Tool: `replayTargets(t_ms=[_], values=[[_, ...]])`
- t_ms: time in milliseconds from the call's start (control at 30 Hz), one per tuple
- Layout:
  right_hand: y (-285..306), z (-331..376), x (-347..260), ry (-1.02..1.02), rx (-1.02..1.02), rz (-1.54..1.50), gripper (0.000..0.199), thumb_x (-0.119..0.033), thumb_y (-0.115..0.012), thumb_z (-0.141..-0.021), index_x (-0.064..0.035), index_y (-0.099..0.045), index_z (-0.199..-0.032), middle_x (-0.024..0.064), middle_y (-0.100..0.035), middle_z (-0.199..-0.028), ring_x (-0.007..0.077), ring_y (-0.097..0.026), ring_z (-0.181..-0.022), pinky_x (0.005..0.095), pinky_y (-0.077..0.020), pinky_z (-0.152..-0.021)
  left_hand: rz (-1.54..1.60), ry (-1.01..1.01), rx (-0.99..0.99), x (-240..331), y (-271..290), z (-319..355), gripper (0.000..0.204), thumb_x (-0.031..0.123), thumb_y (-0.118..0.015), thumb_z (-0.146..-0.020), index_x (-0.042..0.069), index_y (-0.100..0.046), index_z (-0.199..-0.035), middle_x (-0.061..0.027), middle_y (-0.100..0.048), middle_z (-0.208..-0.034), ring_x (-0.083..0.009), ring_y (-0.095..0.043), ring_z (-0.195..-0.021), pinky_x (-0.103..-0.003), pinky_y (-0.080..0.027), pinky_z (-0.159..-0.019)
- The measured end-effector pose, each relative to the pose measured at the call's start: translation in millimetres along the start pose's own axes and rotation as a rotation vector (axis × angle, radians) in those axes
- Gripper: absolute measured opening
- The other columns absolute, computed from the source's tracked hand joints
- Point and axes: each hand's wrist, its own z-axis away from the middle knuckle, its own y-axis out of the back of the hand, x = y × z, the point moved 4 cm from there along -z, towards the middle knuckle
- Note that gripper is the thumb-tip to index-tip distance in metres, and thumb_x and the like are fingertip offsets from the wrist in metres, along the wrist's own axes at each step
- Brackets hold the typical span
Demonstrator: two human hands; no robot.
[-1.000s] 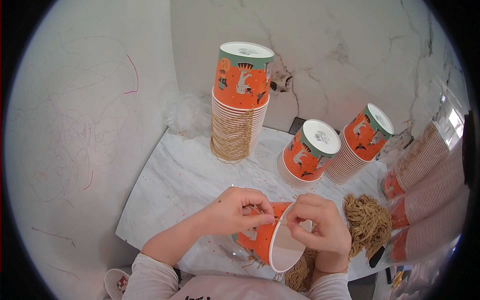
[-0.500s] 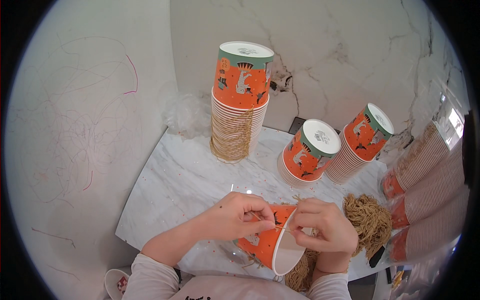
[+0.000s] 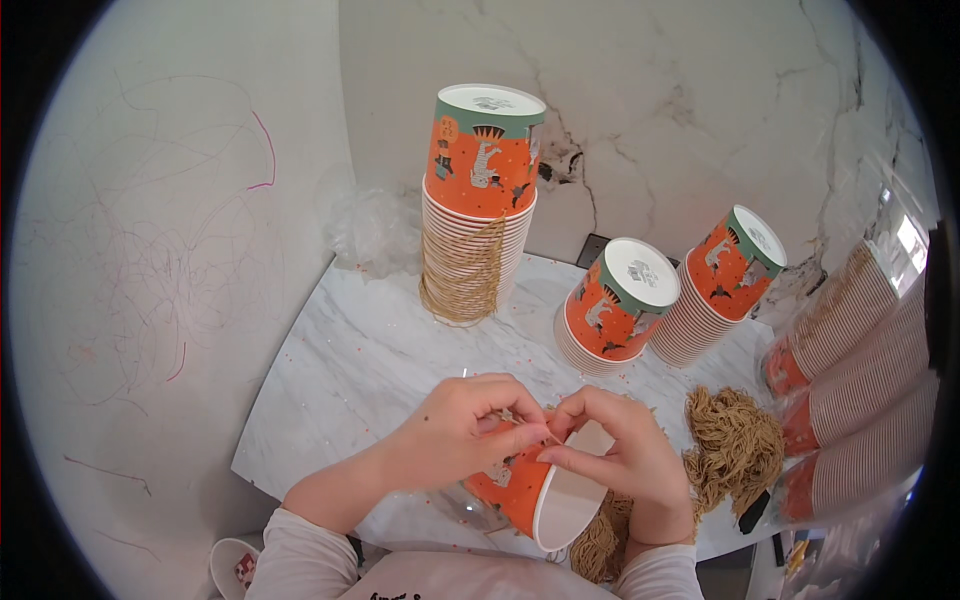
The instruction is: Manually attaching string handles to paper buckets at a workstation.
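An orange paper bucket with printed figures lies tipped on its side near the table's front, its white-rimmed mouth facing right. My left hand is over its upper side, thumb and fingers pinching a thin tan cord near the rim. Close beside it, my right hand pinches the same cord, its thumb along the rim at the bucket's mouth. The fingertips of both hands almost meet. One bundle of tan cords lies beneath my right forearm; another cord bundle rests to its right.
Behind my hands stands a tall upside-down bucket stack with tan cords hanging down its side. Two shorter stacks, one at centre right and one behind it, stand nearby. Plastic-wrapped bucket stacks lean at right. Walls border the table at left and back.
My right hand has moved left, closer to my left hand, and its fingers have shifted along the cord at the rim. The bucket has shifted slightly left.
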Motion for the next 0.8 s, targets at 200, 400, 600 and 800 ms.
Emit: replayTargets(t_ms=[200, 400, 600, 800], values=[[3, -3, -3, 0.093, -0.008, 0.071, 0.013, -0.007, -0.077, -0.085, -0.0026, -0.067, -0.093, 0.0075, -0.069, -0.085, 0.0221, -0.068, -0.08, 0.0325, -0.0518, -0.073, -0.162, -0.033, -0.01, -2, 13, 0, 0.01, 0.012, -0.073, -0.091, 0.003, -0.072, -0.095, -0.0025, -0.065, -0.085, -0.0059, -0.051, -0.065, -0.023, -0.041, -0.058], [4, -3, 1, 0.057, 0.018, 0.067, 0.013, -0.007, -0.076, -0.086, -0.002, -0.068, -0.094, 0.007, -0.068, -0.084, 0.021, -0.066, -0.076, 0.0321, -0.0512, -0.072, -0.177, -0.002, 0.022, -1, 22, 0, 0.01, 0.012, -0.072, -0.092, 0.002, -0.072, -0.096, -0.0015, -0.064, -0.084, -0.0056, -0.047, -0.063, -0.023, -0.039, -0.057], [0, -4, -2, 0.007, 0.03, 0.043, 0.016, -0.009, -0.078, -0.085, -0.0024, -0.07, -0.096, 0.0064, -0.066, -0.08, 0.0186, -0.064, -0.073, 0.0307, -0.0492, -0.068, -0.083, -0.022, 0.026, 0, 18, 1, 0.011, 0.011, -0.069, -0.095, 0.002, -0.07, -0.1, -0.0012, -0.065, -0.085, -0.0039, -0.048, -0.065, -0.023, -0.041, -0.058], [-9, -6, 6, 0.104, 0.062, 0.0, 0.015, -0.01, -0.079, -0.084, -0.0032, -0.072, -0.096, 0.0042, -0.066, -0.075, 0.0142, -0.061, -0.068, 0.0277, -0.0455, -0.061, -0.053, -0.085, -0.008, 5, 9, 1, 0.012, 0.009, -0.066, -0.097, -0.001, -0.067, -0.103, -0.0037, -0.067, -0.09, -0.0049, -0.058, -0.074, -0.022, -0.048, -0.063]])
